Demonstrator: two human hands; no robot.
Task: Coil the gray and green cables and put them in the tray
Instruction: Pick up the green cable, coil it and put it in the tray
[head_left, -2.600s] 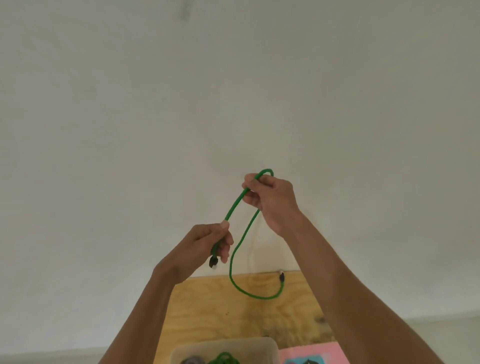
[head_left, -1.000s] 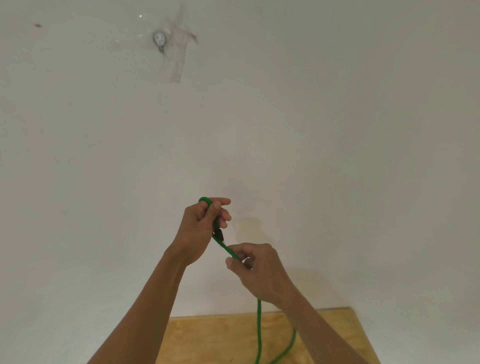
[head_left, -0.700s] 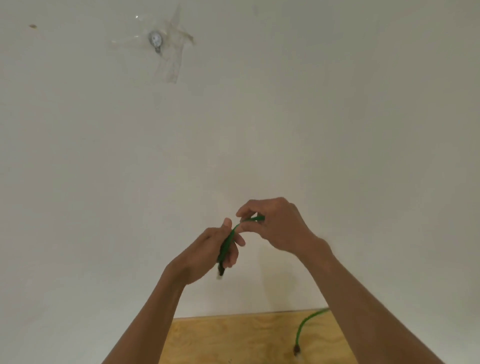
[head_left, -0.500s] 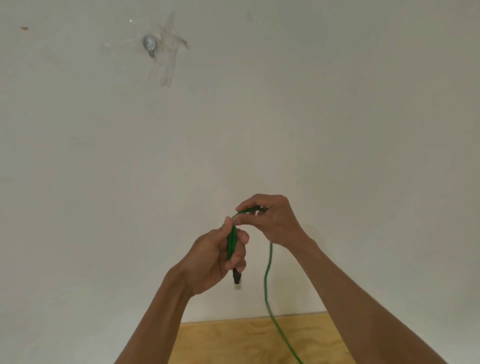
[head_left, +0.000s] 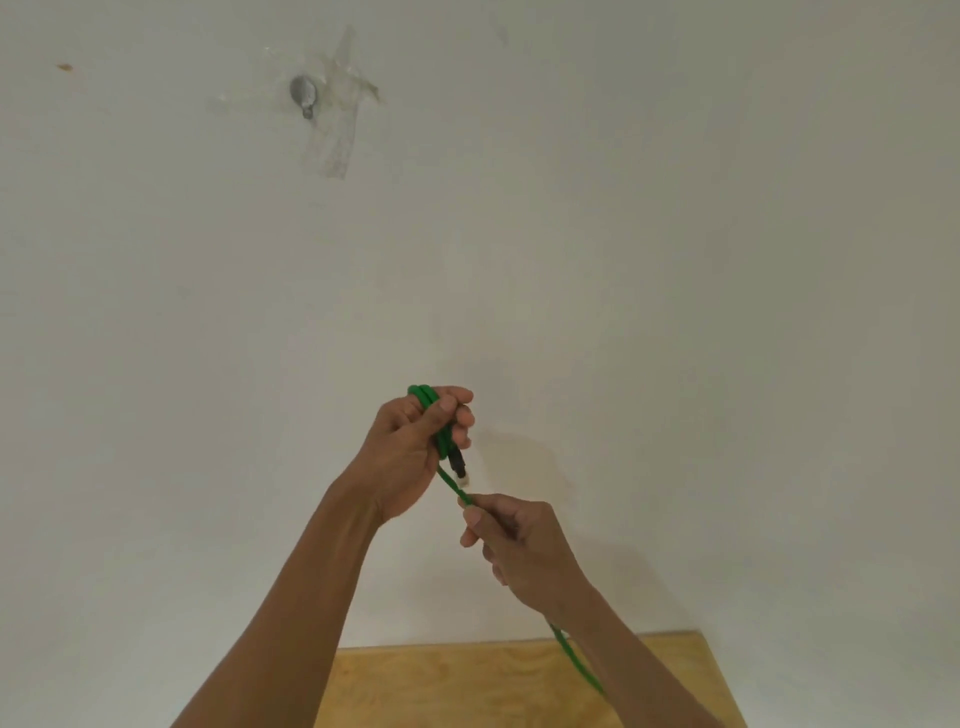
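green cable (head_left: 445, 439): raised before the wall, loops gathered, plug dangling | left hand (head_left: 410, 452): fingers curled round the loops | right hand (head_left: 511, 545): just below and right, pinching the trailing run | handling: probably light, limp, springy; grip where turns cross | wooden table (head_left: 467, 686): near, below | tray, gray cable: unseen

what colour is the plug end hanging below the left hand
Black with a pale, clear-looking tip; head view, the only one.

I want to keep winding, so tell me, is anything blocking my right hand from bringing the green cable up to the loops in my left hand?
Nothing visible. The right hand already pinches the green cable just below the left hand.
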